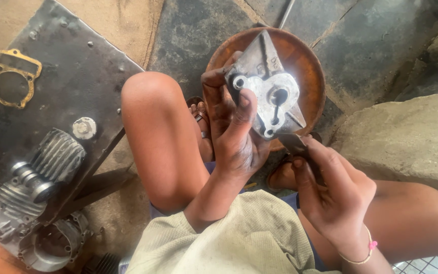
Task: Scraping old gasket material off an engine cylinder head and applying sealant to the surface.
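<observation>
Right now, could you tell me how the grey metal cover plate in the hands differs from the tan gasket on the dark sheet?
The grey metal cover plate is solid, thick cast metal, held up in the left hand; the tan gasket is a thin, flat, open ring lying untouched on the dark metal sheet. The plate is shiny silver-grey; the gasket dull yellowish. Both have bolt holes.

My left hand covers the near-left part of the metal cover, and the cover hides the middle of the rusty round dish behind it. The dark tool in my right hand vanishes inside my fingers, so I can't tell its kind. The engine casing runs off the lower edge.
</observation>
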